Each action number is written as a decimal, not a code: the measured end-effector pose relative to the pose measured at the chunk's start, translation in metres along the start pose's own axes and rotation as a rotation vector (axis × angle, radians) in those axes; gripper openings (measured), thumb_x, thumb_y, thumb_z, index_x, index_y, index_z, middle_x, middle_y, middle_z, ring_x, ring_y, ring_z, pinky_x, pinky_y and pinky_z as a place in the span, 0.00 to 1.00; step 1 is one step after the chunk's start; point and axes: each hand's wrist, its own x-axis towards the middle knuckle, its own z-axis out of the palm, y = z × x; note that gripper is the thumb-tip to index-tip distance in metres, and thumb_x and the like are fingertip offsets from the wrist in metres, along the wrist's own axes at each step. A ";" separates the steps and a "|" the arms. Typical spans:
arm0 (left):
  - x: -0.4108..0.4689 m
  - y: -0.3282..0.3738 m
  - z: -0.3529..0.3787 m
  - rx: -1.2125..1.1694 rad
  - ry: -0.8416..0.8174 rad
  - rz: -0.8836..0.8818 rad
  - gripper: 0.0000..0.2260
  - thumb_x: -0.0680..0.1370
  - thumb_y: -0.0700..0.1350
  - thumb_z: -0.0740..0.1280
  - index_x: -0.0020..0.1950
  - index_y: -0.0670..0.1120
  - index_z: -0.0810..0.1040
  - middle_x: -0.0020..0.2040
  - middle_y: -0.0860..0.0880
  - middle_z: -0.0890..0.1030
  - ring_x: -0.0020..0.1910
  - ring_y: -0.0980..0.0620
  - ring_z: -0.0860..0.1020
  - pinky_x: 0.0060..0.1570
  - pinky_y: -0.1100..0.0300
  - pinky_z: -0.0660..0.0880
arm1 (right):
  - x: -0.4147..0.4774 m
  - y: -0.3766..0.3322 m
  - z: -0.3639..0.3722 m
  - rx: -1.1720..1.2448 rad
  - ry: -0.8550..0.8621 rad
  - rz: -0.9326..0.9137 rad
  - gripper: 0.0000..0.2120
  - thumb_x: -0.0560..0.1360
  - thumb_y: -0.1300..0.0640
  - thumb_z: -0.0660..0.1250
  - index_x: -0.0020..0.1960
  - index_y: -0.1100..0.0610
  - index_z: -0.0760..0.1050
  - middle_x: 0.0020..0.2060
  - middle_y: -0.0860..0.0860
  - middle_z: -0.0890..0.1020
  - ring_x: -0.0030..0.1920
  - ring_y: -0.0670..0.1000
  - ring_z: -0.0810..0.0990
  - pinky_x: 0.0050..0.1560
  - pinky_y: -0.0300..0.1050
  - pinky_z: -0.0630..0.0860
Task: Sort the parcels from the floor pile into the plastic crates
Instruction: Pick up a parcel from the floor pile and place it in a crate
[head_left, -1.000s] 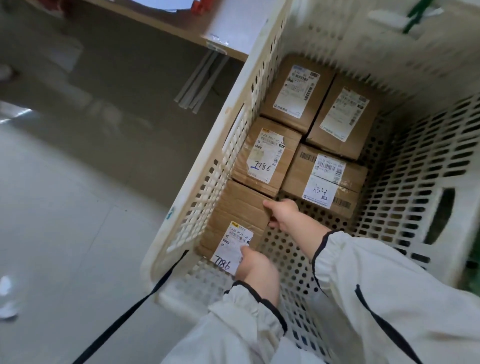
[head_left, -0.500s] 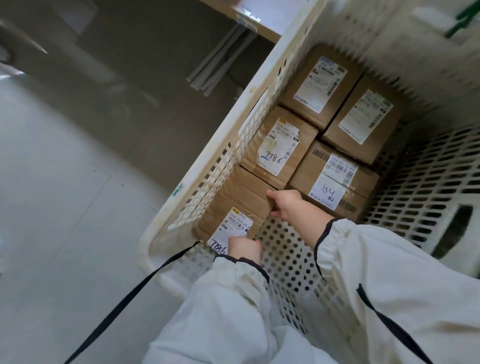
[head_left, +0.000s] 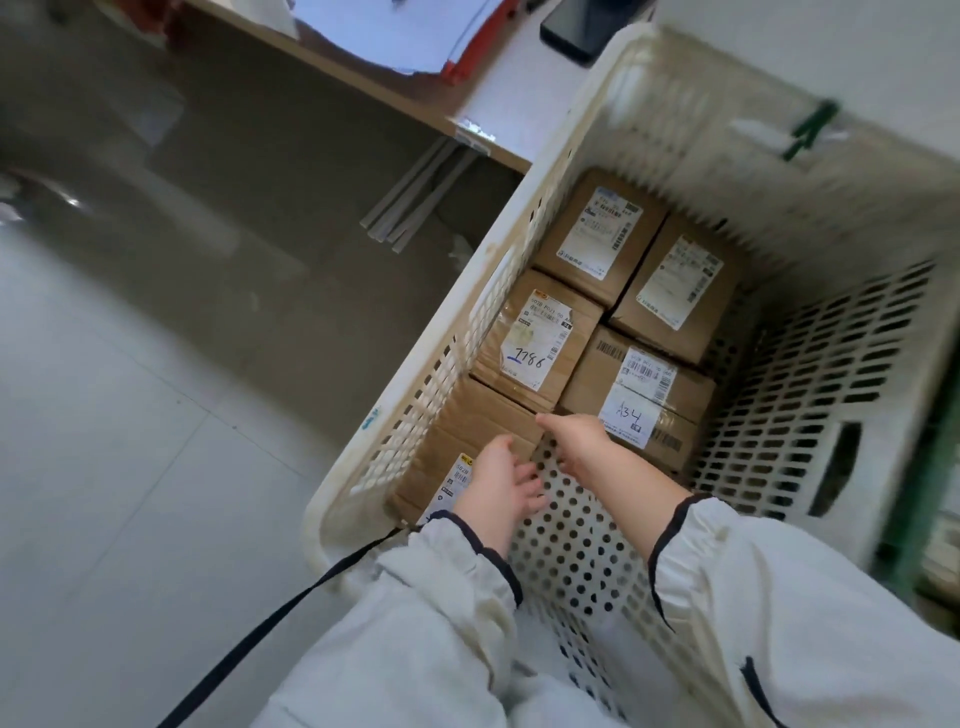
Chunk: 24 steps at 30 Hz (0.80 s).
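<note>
Left hand lifted off nearest parcel, fingers spread; right hand still at its corner, grip unclear

Soft, cool, even light in a wide-angle view from above. The glossy pale floor carries a bright streak of glare at the left edge and a broad dull shadow below the desk. The rim of the crate bows with lens distortion; its far wall and right side smear with motion blur. At centre the parcel labels are readable; white sleeves look nearly washed out
</note>
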 end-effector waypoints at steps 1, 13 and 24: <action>-0.006 0.011 0.001 0.140 0.023 0.112 0.19 0.81 0.48 0.60 0.69 0.41 0.70 0.61 0.42 0.77 0.60 0.43 0.76 0.58 0.48 0.72 | -0.009 -0.004 -0.007 -0.033 0.014 -0.050 0.29 0.75 0.52 0.68 0.71 0.63 0.65 0.62 0.59 0.75 0.58 0.56 0.74 0.58 0.49 0.72; -0.092 0.057 -0.030 1.974 0.369 1.448 0.26 0.78 0.40 0.61 0.75 0.51 0.61 0.65 0.51 0.75 0.61 0.50 0.73 0.56 0.57 0.74 | -0.127 -0.031 -0.104 -0.650 0.152 -0.716 0.29 0.78 0.50 0.64 0.75 0.54 0.58 0.72 0.51 0.67 0.71 0.52 0.66 0.69 0.48 0.66; -0.156 -0.016 -0.097 1.736 0.619 1.426 0.23 0.79 0.49 0.62 0.73 0.53 0.63 0.67 0.53 0.73 0.63 0.50 0.73 0.57 0.55 0.74 | -0.207 -0.014 -0.115 -0.981 0.081 -0.931 0.28 0.78 0.50 0.63 0.75 0.54 0.59 0.73 0.50 0.66 0.71 0.50 0.66 0.69 0.46 0.66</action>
